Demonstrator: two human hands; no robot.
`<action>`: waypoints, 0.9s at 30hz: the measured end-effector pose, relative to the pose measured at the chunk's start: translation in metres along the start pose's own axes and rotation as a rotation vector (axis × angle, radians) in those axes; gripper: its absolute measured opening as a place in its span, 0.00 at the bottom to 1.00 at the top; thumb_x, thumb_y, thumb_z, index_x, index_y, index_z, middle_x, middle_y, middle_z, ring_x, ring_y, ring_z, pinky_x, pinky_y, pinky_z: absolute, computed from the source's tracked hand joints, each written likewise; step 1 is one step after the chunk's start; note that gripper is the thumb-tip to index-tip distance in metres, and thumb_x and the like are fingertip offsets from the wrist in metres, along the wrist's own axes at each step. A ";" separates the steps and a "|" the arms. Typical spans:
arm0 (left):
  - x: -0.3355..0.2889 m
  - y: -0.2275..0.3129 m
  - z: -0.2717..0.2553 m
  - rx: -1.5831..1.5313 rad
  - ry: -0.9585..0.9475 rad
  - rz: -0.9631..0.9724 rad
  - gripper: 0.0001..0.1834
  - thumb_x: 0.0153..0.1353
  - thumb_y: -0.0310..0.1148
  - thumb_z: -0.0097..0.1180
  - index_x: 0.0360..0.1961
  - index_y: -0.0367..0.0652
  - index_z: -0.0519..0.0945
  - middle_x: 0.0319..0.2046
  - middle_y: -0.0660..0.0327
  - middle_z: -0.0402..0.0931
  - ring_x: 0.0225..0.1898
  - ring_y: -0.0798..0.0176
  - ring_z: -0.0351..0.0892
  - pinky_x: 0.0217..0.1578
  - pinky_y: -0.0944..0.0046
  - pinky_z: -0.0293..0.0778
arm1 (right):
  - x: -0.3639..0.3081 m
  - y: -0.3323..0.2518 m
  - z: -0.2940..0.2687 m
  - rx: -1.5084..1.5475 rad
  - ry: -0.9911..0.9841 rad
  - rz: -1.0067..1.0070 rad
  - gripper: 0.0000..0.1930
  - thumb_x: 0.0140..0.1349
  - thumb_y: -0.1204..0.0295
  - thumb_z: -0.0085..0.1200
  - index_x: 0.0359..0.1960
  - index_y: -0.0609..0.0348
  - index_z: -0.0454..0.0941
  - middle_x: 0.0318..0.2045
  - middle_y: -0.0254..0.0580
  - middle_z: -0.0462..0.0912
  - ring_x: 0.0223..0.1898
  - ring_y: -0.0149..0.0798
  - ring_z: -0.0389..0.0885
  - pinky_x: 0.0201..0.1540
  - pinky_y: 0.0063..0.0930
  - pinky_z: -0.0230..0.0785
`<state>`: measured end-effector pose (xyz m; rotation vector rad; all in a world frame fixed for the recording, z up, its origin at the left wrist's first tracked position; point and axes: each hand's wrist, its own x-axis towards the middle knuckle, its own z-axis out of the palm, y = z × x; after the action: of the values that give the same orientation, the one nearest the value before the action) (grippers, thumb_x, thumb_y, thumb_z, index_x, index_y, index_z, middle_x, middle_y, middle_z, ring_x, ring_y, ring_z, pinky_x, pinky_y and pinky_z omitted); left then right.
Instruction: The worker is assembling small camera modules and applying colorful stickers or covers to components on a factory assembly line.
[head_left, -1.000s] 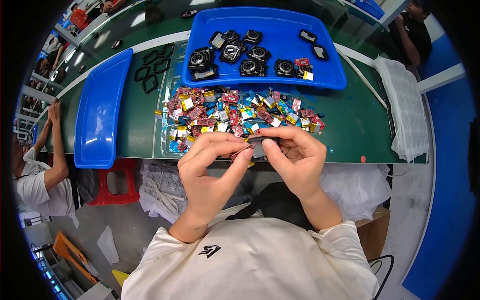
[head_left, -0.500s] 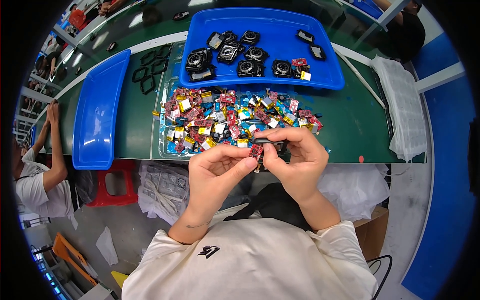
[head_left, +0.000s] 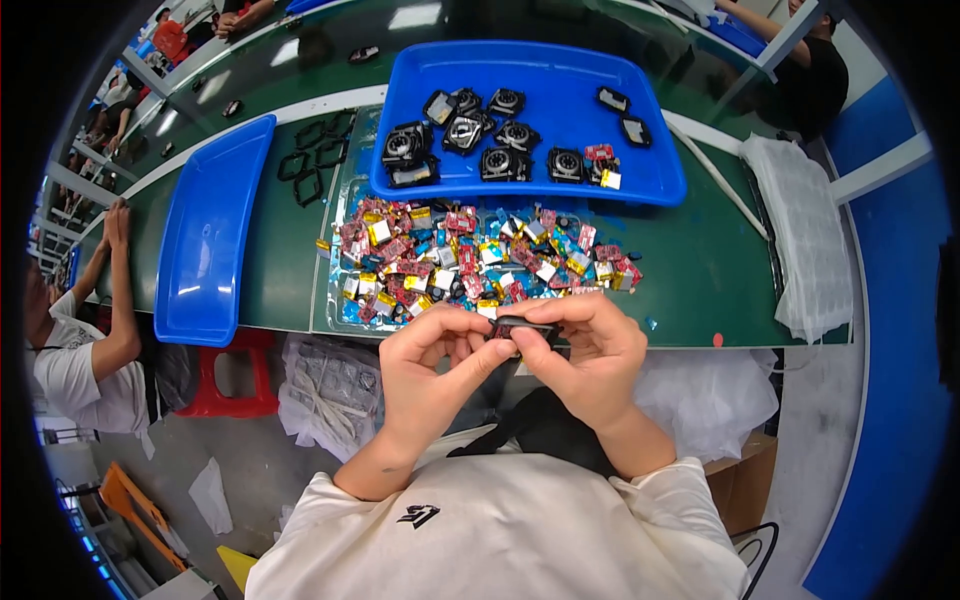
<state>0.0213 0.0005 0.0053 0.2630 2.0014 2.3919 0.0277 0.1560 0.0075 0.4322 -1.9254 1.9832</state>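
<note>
Close to the table's front edge, both my hands meet at a small black watch case (head_left: 528, 325). My right hand (head_left: 598, 355) grips the case from the right, thumb on the near side and fingertips along its top. From the left, my left hand (head_left: 432, 362) pinches a small red circuit board (head_left: 503, 332) at the case's left end. Fingertips cover most of the board, so how deep it sits in the case cannot be seen. Just beyond lies a loose pile of red boards with silver and yellow battery cells (head_left: 465, 258).
Behind the pile, a blue tray (head_left: 590, 190) holds several black watch cases. Another blue tray (head_left: 205, 240) stands at left, beside black frames (head_left: 305, 165). White plastic trays (head_left: 795, 240) are stacked at right. A person (head_left: 85, 340) sits at far left, near a red stool (head_left: 225, 385).
My left hand has brought the red board up against the black case, and less of the board shows. The table sits slightly lower in view.
</note>
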 end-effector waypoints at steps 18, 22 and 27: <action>0.350 0.020 0.026 0.725 -0.185 0.202 0.13 0.53 0.40 0.65 0.30 0.41 0.83 0.24 0.64 0.81 0.28 0.72 0.77 0.31 0.70 0.72 | 0.017 0.025 -0.042 -0.267 0.074 -0.076 0.03 0.52 0.82 0.58 0.28 0.63 0.80 0.26 0.39 0.83 0.25 0.27 0.78 0.26 0.18 0.69; 0.441 -0.036 0.045 0.995 -0.156 -0.014 0.19 0.46 0.49 0.68 0.27 0.41 0.85 0.29 0.59 0.83 0.33 0.63 0.82 0.37 0.64 0.75 | 0.020 0.027 -0.042 -0.300 0.042 -0.122 0.03 0.50 0.82 0.60 0.27 0.63 0.80 0.24 0.40 0.82 0.23 0.30 0.80 0.25 0.21 0.71; 0.476 -0.076 0.063 1.197 -0.170 -0.154 0.23 0.41 0.51 0.70 0.32 0.46 0.86 0.38 0.57 0.83 0.41 0.57 0.82 0.44 0.62 0.76 | 0.022 0.026 -0.043 -0.284 0.001 -0.113 0.04 0.51 0.82 0.60 0.29 0.63 0.81 0.24 0.41 0.83 0.23 0.32 0.80 0.25 0.21 0.71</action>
<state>-0.4473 0.1310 -0.0005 0.2627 2.8978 0.7852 -0.0032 0.1989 -0.0073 0.4509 -2.0911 1.6085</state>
